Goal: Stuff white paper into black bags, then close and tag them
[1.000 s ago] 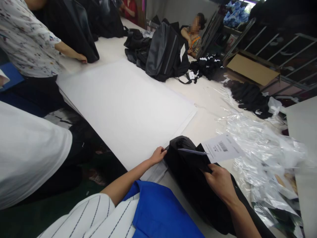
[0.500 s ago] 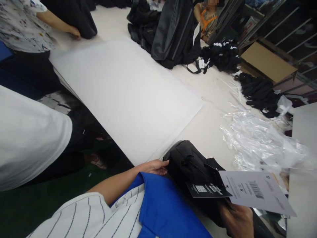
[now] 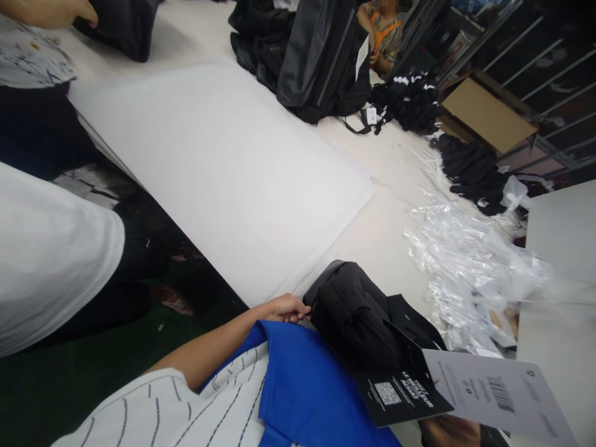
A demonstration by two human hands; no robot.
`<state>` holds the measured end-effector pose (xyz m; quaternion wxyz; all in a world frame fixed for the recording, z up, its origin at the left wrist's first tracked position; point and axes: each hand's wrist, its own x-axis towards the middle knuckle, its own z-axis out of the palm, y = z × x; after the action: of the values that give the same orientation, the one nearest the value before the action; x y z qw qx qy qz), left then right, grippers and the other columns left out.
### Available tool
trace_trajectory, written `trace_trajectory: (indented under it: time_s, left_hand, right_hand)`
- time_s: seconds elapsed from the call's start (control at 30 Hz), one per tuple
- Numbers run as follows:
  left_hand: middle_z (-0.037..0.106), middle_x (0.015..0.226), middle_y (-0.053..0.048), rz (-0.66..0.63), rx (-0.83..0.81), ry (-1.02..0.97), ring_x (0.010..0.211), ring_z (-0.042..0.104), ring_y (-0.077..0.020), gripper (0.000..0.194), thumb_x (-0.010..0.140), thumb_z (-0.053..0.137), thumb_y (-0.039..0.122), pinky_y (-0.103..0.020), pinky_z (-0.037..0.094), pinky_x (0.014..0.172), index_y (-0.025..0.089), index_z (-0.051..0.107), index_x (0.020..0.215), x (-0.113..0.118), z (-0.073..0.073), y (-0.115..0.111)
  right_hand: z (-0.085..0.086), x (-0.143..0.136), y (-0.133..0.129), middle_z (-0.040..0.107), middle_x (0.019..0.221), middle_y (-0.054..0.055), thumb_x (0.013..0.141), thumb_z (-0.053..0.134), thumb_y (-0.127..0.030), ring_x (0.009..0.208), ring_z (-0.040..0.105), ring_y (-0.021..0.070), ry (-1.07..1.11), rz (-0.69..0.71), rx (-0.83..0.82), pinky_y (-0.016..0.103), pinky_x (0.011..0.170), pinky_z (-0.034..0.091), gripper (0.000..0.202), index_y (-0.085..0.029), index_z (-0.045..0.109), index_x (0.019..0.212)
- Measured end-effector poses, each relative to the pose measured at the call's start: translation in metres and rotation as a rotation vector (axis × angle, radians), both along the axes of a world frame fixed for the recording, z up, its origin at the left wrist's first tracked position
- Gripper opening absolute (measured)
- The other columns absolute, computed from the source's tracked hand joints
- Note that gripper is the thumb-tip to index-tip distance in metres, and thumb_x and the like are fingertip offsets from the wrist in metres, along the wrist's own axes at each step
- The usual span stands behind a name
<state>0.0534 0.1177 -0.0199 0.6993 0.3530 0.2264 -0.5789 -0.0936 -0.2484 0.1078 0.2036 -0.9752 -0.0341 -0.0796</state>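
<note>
A black fabric bag (image 3: 358, 304) lies low in the view, over the table edge by the blue apron (image 3: 307, 379). My left hand (image 3: 287, 308) pinches the bag's left edge between thumb and fingers. At the bottom right my right hand (image 3: 451, 431) is closed on the lower end of the bag, its fingers mostly hidden behind tags and cut off by the frame. A black hang tag (image 3: 405, 397) with a QR code and a larger pale tag (image 3: 498, 391) with a barcode hang across the bag in front of that hand.
White sheets (image 3: 223, 174) cover the table's middle. Black backpacks (image 3: 321, 62) stand behind them. Clear plastic bags (image 3: 475, 248), black straps (image 3: 470, 167) and a cardboard box (image 3: 488, 112) are at right. Co-workers stand at left, one in a white shirt (image 3: 56, 248), and another sits behind.
The tags and my right hand have moved down in view, and the right hand is now more hidden. My left hand stays on the bag's edge. A co-worker's arm at upper left has shifted.
</note>
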Motion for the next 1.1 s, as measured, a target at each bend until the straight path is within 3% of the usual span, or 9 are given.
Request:
trace_trajectory:
  time_s: [0.13,0.3,0.5,0.63,0.7,0.83,0.9,1.0,1.1]
  left_hand:
    - [0.046,0.048,0.004,0.11,0.008,0.119,0.035,0.023,0.0001,0.021,0.077,0.068,0.015,-0.014,0.011,0.034,0.01,0.055,0.061,-0.001,-0.002,-0.002]
    - [0.026,0.045,0.01,0.246,0.034,0.172,0.035,0.016,-0.002,0.025,0.091,0.045,0.014,-0.013,0.015,0.033,0.011,0.054,0.069,0.002,0.007,-0.01]
    - [0.042,0.057,0.005,0.365,0.111,0.11,0.036,0.022,0.0007,0.021,0.088,0.043,0.007,-0.012,0.011,0.033,0.014,0.046,0.069,0.02,0.025,-0.018]
    - [0.046,0.062,0.004,0.389,0.155,0.011,0.037,0.023,0.0015,0.021,0.089,0.044,0.008,-0.013,0.013,0.034,0.013,0.046,0.068,0.034,0.037,-0.023]
    - [0.047,0.062,0.004,0.405,0.199,-0.059,0.038,0.022,0.0013,0.021,0.087,0.045,0.009,-0.014,0.013,0.034,0.014,0.045,0.067,0.038,0.041,-0.031]
    - [0.046,0.059,0.005,0.425,0.309,-0.235,0.039,0.027,-0.0007,0.016,0.086,0.05,0.016,-0.016,0.015,0.036,0.013,0.05,0.071,0.037,0.043,-0.05]
    - [0.047,0.057,0.005,0.41,0.363,-0.335,0.04,0.03,-0.0019,0.018,0.087,0.053,0.025,-0.018,0.018,0.038,0.013,0.054,0.073,0.033,0.041,-0.056]
    - [0.05,0.054,0.005,0.336,0.451,-0.485,0.04,0.036,-0.0037,0.025,0.087,0.056,0.033,-0.019,0.023,0.041,0.014,0.056,0.071,0.025,0.029,-0.053]
    - [0.05,0.047,0.005,0.21,0.549,-0.573,0.039,0.039,-0.0058,0.029,0.086,0.059,0.033,-0.02,0.026,0.043,0.015,0.056,0.064,0.015,0.007,-0.039]
  right_hand:
    - [0.003,0.008,0.018,0.072,0.087,0.008,0.088,0.055,-0.03,0.092,0.068,0.0326,-0.062,0.105,-0.091,0.047,0.084,0.056,0.013,-0.023,0.066,0.09]
    - [0.013,0.041,0.044,0.072,0.089,0.007,0.088,0.055,-0.022,0.1,0.067,0.0316,-0.208,0.306,-0.203,0.046,0.088,0.056,0.012,-0.023,0.067,0.091]
    - [0.005,0.052,0.033,0.072,0.09,0.006,0.087,0.056,-0.021,0.092,0.069,0.0266,-0.284,0.458,-0.3,0.036,0.077,0.061,0.014,-0.022,0.069,0.092]
    - [0.003,0.049,0.028,0.073,0.09,0.005,0.085,0.058,-0.022,0.088,0.069,0.0261,-0.386,0.518,-0.351,0.037,0.081,0.06,0.014,-0.023,0.07,0.093]
    - [0.01,0.051,0.033,0.073,0.089,0.005,0.085,0.058,-0.021,0.087,0.07,0.0261,-0.398,0.481,-0.327,0.038,0.082,0.059,0.014,-0.023,0.071,0.09]
    - [0.038,0.067,0.036,0.073,0.088,0.008,0.086,0.055,-0.025,0.083,0.07,0.0293,-0.253,0.179,-0.138,0.041,0.081,0.058,0.018,-0.019,0.072,0.089]
    - [0.052,0.079,0.032,0.072,0.079,0.007,0.085,0.054,-0.028,0.073,0.069,0.0287,-0.124,0.086,-0.036,0.039,0.072,0.057,0.021,-0.019,0.073,0.08]
    - [0.06,0.1,0.031,0.065,0.057,0.004,0.081,0.053,-0.031,0.053,0.063,0.0237,0.038,0.06,0.056,0.031,0.051,0.049,0.028,-0.021,0.065,0.058]
    - [0.052,0.12,0.048,0.068,0.063,0.003,0.081,0.052,-0.028,0.059,0.065,0.0228,0.183,0.132,0.147,0.028,0.053,0.048,0.025,-0.019,0.065,0.062]
